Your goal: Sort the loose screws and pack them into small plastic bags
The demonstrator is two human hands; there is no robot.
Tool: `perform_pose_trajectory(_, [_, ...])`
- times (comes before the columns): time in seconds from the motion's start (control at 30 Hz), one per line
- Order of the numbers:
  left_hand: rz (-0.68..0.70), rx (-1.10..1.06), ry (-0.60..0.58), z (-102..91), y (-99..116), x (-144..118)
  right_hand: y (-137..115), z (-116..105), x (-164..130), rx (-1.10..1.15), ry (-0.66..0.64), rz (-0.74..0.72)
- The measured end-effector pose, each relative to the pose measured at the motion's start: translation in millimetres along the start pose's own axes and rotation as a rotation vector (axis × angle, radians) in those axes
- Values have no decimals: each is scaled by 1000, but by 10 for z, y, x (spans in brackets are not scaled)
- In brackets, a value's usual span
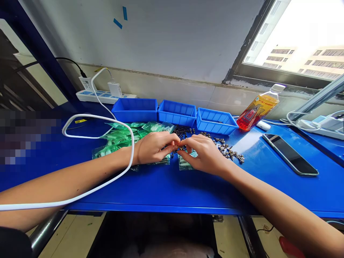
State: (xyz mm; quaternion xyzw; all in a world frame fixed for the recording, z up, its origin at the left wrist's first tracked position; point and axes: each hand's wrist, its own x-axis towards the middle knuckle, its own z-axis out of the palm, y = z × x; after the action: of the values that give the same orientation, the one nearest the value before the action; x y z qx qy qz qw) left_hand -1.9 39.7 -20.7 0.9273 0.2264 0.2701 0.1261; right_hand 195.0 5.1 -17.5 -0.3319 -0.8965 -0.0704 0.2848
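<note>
My left hand (158, 146) and my right hand (202, 152) meet at the fingertips in the middle of the table. Both pinch a small metal screw (180, 147), mostly hidden by the fingers. Behind the hands lies a pile of dark screws (184, 130), and shinier loose screws (228, 152) spread out to the right of my right hand. A heap of green-tinted clear plastic packets (120, 134) sits beside and behind my left hand. Under my right hand, one small packet (185, 165) lies flat on the table.
Three blue bins (177, 116) stand in a row at the back. A white cable (131, 150) loops over my left forearm. To the right are a tilted drink bottle (258, 109) and a phone (290, 154). A power strip (94, 96) runs along the wall.
</note>
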Motion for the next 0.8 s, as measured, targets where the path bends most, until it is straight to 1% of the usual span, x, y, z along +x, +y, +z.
perform_pose_trajectory(0.13, [24, -13, 3, 4, -22, 2, -11, -6, 5, 5, 15, -3])
perform_pose_trajectory(0.27, [48, -2, 0, 3, -29, 5, -32, -31, 13, 11, -8, 5])
perform_pose_trajectory(0.4, [32, 1, -33, -8, -10, 13, -27, -36, 12, 18, -33, 9])
perform_pose_trajectory(0.5, [22, -4, -45, -17, 8, 18, -10, -24, 6, 25, -31, -16])
perform_pose_trajectory(0.8, [93, 20, -6, -10, -17, 10, -31, -8, 13, -27, -40, -29])
